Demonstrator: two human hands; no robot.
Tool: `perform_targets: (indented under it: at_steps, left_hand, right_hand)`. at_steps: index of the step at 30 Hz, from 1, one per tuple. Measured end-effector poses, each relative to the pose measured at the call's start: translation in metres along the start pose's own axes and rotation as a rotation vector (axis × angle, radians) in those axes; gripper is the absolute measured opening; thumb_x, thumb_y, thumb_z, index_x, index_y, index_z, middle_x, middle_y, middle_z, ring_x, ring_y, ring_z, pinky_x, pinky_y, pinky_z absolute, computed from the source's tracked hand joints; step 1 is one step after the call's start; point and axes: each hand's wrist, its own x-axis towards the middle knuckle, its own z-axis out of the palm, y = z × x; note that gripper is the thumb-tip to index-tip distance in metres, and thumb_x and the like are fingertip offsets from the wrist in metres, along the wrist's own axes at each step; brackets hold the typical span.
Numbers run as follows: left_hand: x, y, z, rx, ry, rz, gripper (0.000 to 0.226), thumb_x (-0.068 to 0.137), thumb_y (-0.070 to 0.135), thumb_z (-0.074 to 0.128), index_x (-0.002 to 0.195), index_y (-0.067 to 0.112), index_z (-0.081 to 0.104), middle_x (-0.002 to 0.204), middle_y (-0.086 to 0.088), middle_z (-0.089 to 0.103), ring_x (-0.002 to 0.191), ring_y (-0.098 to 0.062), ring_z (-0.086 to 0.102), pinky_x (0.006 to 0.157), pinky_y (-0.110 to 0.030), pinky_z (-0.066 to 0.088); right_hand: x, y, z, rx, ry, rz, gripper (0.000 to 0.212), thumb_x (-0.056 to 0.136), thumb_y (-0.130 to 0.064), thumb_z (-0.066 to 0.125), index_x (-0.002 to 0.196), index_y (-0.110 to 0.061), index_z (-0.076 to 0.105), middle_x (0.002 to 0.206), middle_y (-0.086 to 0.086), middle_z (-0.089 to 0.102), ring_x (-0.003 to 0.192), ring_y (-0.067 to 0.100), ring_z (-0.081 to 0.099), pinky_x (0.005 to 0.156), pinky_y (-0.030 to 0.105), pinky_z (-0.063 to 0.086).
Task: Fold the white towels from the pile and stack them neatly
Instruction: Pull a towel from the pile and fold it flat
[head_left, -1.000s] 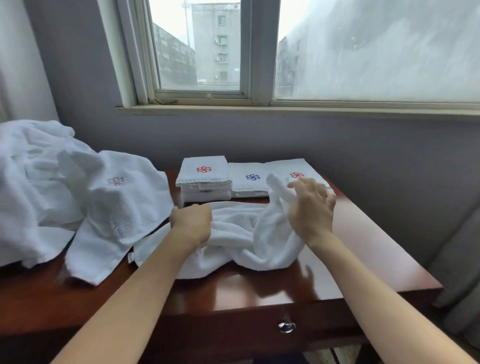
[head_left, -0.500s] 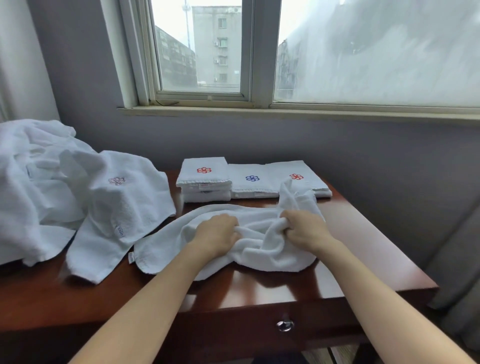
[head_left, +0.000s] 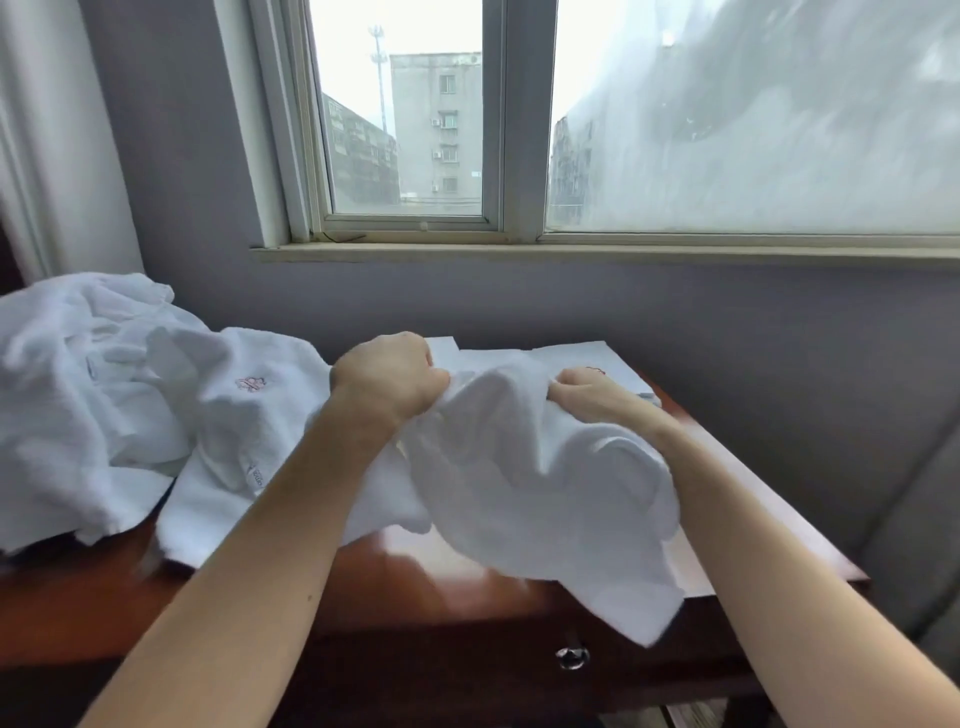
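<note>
Left hand (head_left: 387, 382) and right hand (head_left: 587, 392) both up over the desk (head_left: 467, 582), each gripping the top edge of one white towel (head_left: 519, 467). Left fingers (head_left: 428, 382) curled tight in a fist round the cloth; right fingers dug into the fabric, mostly hidden. Towel bunched, hanging between the hands, lower corner draped past the desk's front edge. Unfolded pile (head_left: 104, 395) heaped on the desk's left side. Folded towels (head_left: 597, 353) at the back, mostly hidden behind the hands. Drawer knob (head_left: 571, 657) below.
</note>
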Motion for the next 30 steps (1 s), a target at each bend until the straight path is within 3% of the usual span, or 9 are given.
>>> perform_targets:
  at_steps: [3,5,7,10,13,16,18,23,30]
  left_hand:
    - [0.011,-0.004,0.002,0.121,-0.193,-0.045,0.020,0.087,0.036,0.050,0.091,0.022,0.064,0.093,0.004,0.064,0.088,-0.021,0.060,0.071,-0.027,0.042]
    - [0.016,-0.007,0.018,0.173,-0.210,-0.077,0.025,0.089,0.030,0.049,0.106,0.022,0.066,0.104,0.002,0.064,0.098,-0.022,0.060,0.075,-0.028,0.043]
    - [0.017,-0.006,0.043,0.249,-0.148,-0.058,0.033,0.092,0.021,0.046,0.122,0.024,0.061,0.119,-0.002,0.060,0.110,-0.024,0.059,0.081,-0.032,0.045]
    - [0.014,0.001,0.082,0.108,0.001,0.123,0.034,0.099,0.023,0.045,0.130,0.025,0.057,0.130,-0.004,0.055,0.118,-0.025,0.056,0.091,-0.036,0.049]
    - [0.005,0.016,0.120,-0.172,-0.079,0.358,0.034,0.099,0.044,0.046,0.128,0.032,0.059,0.128,0.005,0.060,0.117,-0.018,0.056,0.095,-0.038,0.047]
    - [-0.001,0.030,0.154,-0.057,-0.239,0.438,0.045,0.092,0.057,0.047,0.127,0.028,0.056,0.124,0.003,0.060,0.117,-0.021,0.055,0.091,-0.037,0.046]
    - [-0.001,0.034,0.173,0.016,-0.225,0.472,0.040,0.094,0.050,0.048,0.122,0.023,0.057,0.124,0.001,0.056,0.122,-0.022,0.048,0.093,-0.035,0.042]
    - [0.008,0.042,0.185,-0.054,-0.077,0.436,0.020,0.100,0.037,0.042,0.102,0.022,0.055,0.107,0.000,0.064,0.104,-0.024,0.055,0.074,-0.036,0.038]
    - [0.019,0.071,0.183,-0.053,-0.249,0.402,0.025,0.100,0.041,0.039,0.110,0.025,0.055,0.111,0.000,0.067,0.103,-0.026,0.061,0.072,-0.031,0.038]
  right_hand:
    - [0.004,0.008,0.001,-0.395,0.182,0.020,0.032,0.092,-0.048,0.048,0.089,-0.019,0.061,0.086,-0.004,0.067,0.079,0.019,0.057,0.062,0.031,0.037]
    - [0.008,0.020,0.004,-0.621,0.384,-0.005,0.024,0.090,-0.040,0.050,0.097,-0.021,0.062,0.098,0.001,0.068,0.091,0.025,0.058,0.067,0.032,0.038]
    - [0.012,0.033,0.010,-0.731,0.438,-0.033,0.027,0.089,-0.036,0.052,0.110,-0.023,0.062,0.107,0.003,0.066,0.104,0.026,0.056,0.075,0.033,0.040]
    - [0.016,0.058,0.023,-0.777,0.375,-0.059,0.037,0.092,-0.031,0.050,0.128,-0.029,0.056,0.125,0.000,0.061,0.119,0.025,0.051,0.095,0.038,0.037]
    - [0.016,0.082,0.036,-0.691,0.201,0.026,0.040,0.095,-0.034,0.048,0.134,-0.030,0.052,0.134,0.001,0.059,0.125,0.026,0.050,0.102,0.039,0.035]
    - [0.009,0.103,0.048,-0.577,-0.003,0.047,0.031,0.097,-0.040,0.042,0.120,-0.029,0.058,0.132,0.001,0.059,0.128,0.025,0.049,0.109,0.048,0.029]
    - [0.005,0.117,0.050,-0.583,-0.021,-0.027,0.037,0.099,-0.042,0.041,0.130,-0.028,0.054,0.142,-0.005,0.049,0.135,0.018,0.040,0.114,0.051,0.024]
    - [0.004,0.130,0.046,-0.486,0.209,-0.179,0.025,0.097,-0.039,0.053,0.104,-0.019,0.065,0.107,-0.005,0.064,0.101,0.019,0.055,0.088,0.035,0.043]
    - [0.003,0.150,0.018,-0.280,0.287,-0.033,0.015,0.097,-0.032,0.051,0.084,-0.024,0.053,0.085,-0.003,0.065,0.081,0.023,0.058,0.068,0.037,0.045]
